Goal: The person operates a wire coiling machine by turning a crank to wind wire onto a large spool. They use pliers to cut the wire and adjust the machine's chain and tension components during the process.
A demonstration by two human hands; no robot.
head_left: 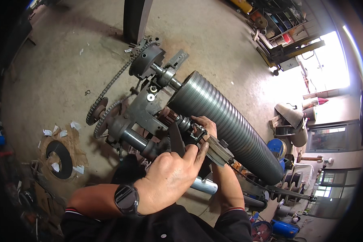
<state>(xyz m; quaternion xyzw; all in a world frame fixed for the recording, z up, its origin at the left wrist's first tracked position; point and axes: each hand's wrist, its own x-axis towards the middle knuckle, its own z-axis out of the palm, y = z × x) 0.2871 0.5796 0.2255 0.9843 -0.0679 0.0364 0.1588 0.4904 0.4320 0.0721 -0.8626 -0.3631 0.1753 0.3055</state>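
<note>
My left hand (169, 177), a dark watch on its wrist, is closed with its index finger stretched along a small metal bracket (197, 133). What its curled fingers grip is hidden. My right hand (207, 123) reaches behind a grooved pulley wheel (217, 152), its fingers bent around the far side of the bracket, and their grip is mostly covered. A dark flat plate (176, 139) stands upright just beyond my left knuckles. Close by on the same shaft sits a reddish-brown toothed gear (167, 116). Alongside lies a large grooved steel drum (226, 117).
A roller chain (116, 84) runs between sprockets at the left of the machine, near a steel frame plate (143, 113). A black ring (60, 159) lies on torn cardboard on the floor. Cable spools (291, 182) and a blue tank (285, 228) stand at the right.
</note>
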